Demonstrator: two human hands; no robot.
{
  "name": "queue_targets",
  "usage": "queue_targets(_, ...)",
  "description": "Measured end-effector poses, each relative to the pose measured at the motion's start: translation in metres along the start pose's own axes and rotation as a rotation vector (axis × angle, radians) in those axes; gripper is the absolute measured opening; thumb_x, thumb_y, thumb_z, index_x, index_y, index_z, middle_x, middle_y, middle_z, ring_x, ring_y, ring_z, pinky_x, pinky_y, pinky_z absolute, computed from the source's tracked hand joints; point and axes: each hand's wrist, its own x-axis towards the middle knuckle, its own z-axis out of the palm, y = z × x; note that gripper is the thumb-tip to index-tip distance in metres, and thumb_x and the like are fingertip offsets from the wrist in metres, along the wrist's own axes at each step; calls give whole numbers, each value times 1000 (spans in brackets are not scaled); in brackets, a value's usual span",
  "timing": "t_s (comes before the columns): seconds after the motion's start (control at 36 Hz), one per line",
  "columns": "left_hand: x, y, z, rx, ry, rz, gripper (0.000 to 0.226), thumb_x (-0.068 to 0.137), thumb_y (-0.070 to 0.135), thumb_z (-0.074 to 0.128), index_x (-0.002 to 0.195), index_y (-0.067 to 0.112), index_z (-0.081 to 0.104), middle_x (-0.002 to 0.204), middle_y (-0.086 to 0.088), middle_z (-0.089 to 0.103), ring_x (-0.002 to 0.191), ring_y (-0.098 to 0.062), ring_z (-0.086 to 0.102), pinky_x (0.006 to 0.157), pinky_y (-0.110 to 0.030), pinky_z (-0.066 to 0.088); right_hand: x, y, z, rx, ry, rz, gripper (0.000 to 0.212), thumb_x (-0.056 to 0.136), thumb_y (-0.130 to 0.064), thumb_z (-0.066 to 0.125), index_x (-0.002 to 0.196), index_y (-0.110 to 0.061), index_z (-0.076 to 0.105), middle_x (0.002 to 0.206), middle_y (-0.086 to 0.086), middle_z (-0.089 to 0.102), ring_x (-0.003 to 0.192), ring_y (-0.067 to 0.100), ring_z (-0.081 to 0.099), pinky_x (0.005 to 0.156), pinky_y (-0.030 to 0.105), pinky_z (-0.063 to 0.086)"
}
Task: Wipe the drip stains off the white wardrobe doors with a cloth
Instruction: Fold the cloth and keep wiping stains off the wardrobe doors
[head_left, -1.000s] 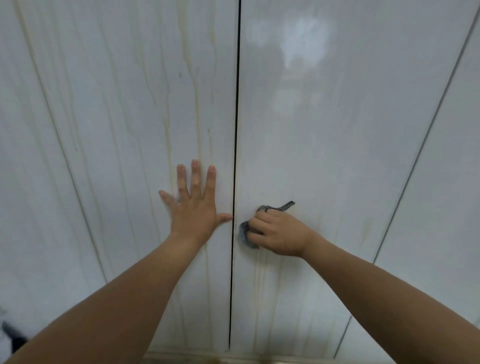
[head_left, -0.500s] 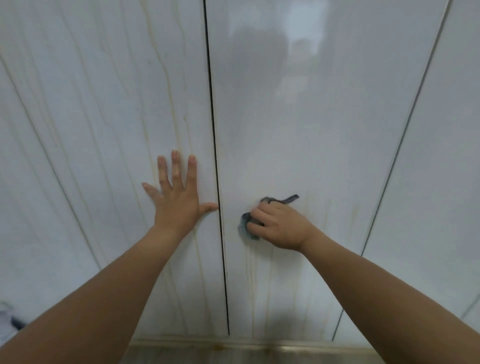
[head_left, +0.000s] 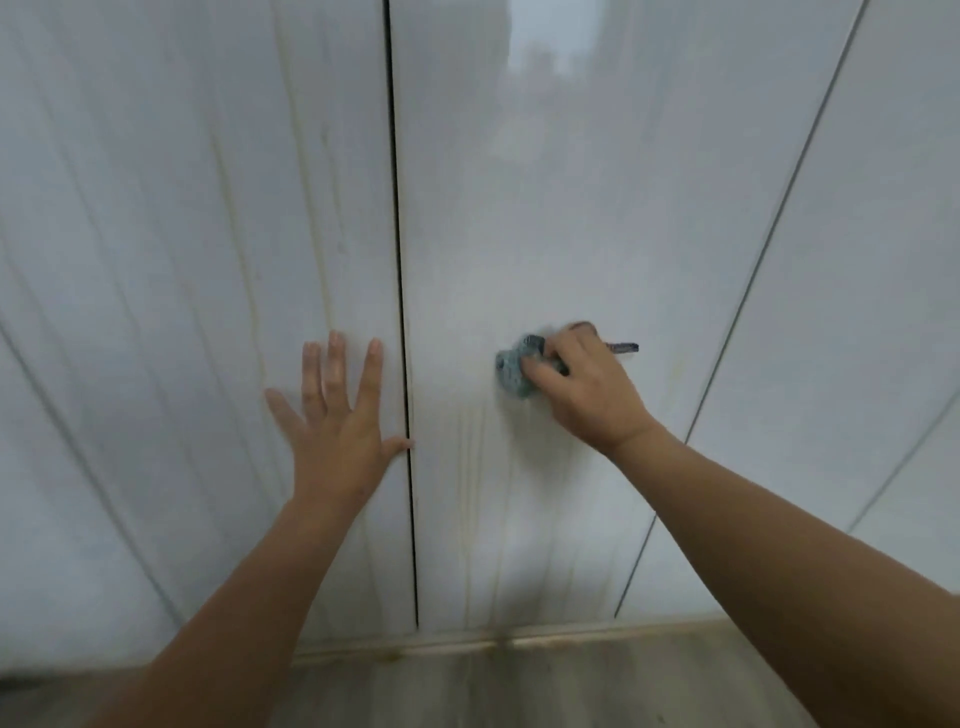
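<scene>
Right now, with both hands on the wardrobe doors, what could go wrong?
The left hand lies flat on the streaked left door, so it may smear the drip stains. The right hand grips the cloth in a small wad; faint streaks below it could be missed.

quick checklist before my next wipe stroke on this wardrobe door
1. Cloth gripped: right hand holds the bunched cloth. Ok.
2. Cloth contact: it looks pressed against the right door. Ok.
3. Brace: left hand lies flat, fingers spread, on the left door. Ok.
4. Area under the cloth: faint lower streaks run down to the bottom edge. Not ok.
5. Left door: yellowish drip lines show above the left hand. Not ok.
6. Cloth clean enough: too blurred to judge. Cannot tell.
</scene>
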Motion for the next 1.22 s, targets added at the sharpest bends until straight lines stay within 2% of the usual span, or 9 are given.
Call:
queue_targets(0.14,-2,-9,8,-19,73,64,145,54,55,94,165,29,4,172,-16,2,158,-39,-2,107,-87,9,-28,3,-9,-85,-255,-201,30,92,11,41,91,-5,66,86,14,58,74,30,50,66,41,44)
queue_targets(0.31,-24,-18,32,4,78,114,140,53,54,95,164,27,14,171,-17,5,157,-42,0,105,-88,9,31,20,-34,-242,62,215,14,92,-22,62,79,-26,59,91,-4,49,83,13,49,71,31,40)
queue_targets(0.44,-24,-30,42,42,137,181,139,57,54,93,165,26,10,172,-12,-6,158,-39,-7,105,-88,5,29,29,-17,-109,382,407,32,80,13,48,98,0,71,92,21,55,87,38,51,70,35,38)
queue_targets(0.56,-26,-20,45,37,126,138,142,59,56,90,165,26,0,172,-12,-11,157,-40,-11,106,-87,3,-13,5,7,-19,262,254,20,81,14,56,88,3,71,85,19,55,80,35,50,73,32,32)
queue_targets(0.72,-23,-24,48,29,110,134,143,59,57,89,165,28,-3,172,-11,-11,156,-38,-15,104,-89,2,-44,10,5,-40,-53,12,12,84,5,69,94,-1,70,90,17,58,79,32,51,71,41,46)
queue_targets(0.86,-25,-24,49,6,119,126,138,61,56,89,165,26,3,172,-14,-7,157,-39,-14,105,-87,-1,2,30,-25,-107,-3,367,30,96,-10,51,121,-11,67,119,16,54,104,26,53,84,29,36)
queue_targets(1.0,-26,-27,51,-2,122,144,140,60,58,89,166,27,3,172,-14,-6,157,-39,-12,105,-88,2,-3,34,-21,-117,37,493,29,94,-6,51,119,-8,64,121,17,52,106,25,45,85,25,33)
queue_targets(1.11,-24,-26,51,-38,113,127,139,59,57,89,164,29,2,173,-10,-8,157,-37,-13,107,-86,0,-50,22,1,-151,28,209,15,93,7,46,97,-5,54,98,14,50,89,30,45,73,37,42)
queue_targets(1.22,-24,-26,53,-46,122,124,140,56,57,92,164,28,7,173,-7,-9,158,-37,-10,106,-86,1,-73,25,-1,-186,-143,-78,34,99,6,30,93,-2,62,91,18,58,77,34,52,66,42,47)
